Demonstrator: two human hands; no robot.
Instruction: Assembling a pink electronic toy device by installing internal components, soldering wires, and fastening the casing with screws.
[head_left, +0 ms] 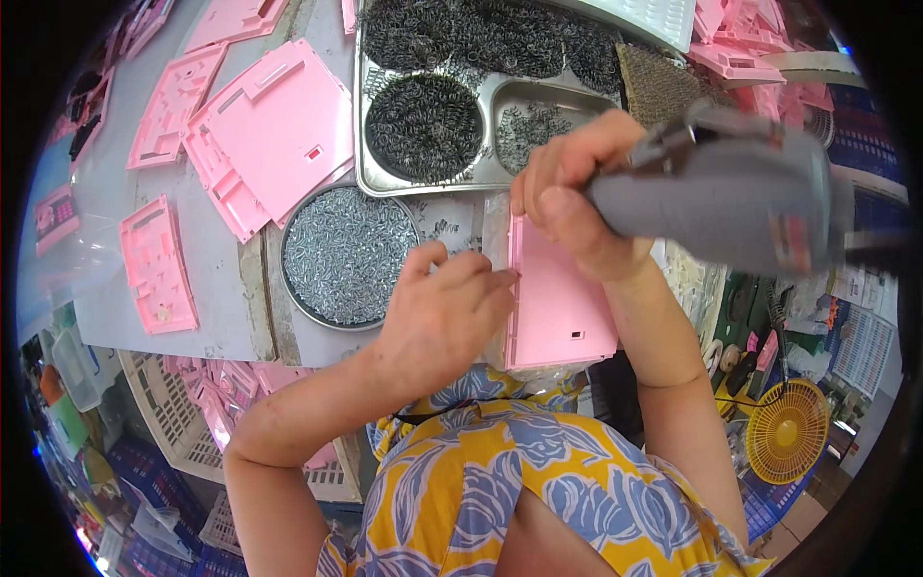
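My right hand (pixel 586 197) is wrapped around a grey electric screwdriver (pixel 721 197), its thick body blurred and lying sideways above a pink plastic panel (pixel 567 298). The panel stands near my body, with a small dark rectangular slot near its lower edge. At the panel's left edge my left hand (pixel 447 308) is closed in a pinch, fingertips against or just over the rim. Whatever those fingers hold is too small to make out. Left of that hand sits a round dish (pixel 351 255) full of small silvery metal pieces, probably screws.
Beyond my hands, a metal compartment tray (pixel 433 188) holds heaps of dark springs (pixel 423 125). Stacked pink panels (pixel 279 125) and a single pink casing (pixel 159 264) lie at left. A white crate (pixel 183 423) with pink parts is below the table edge; a yellow fan (pixel 786 431) stands right.
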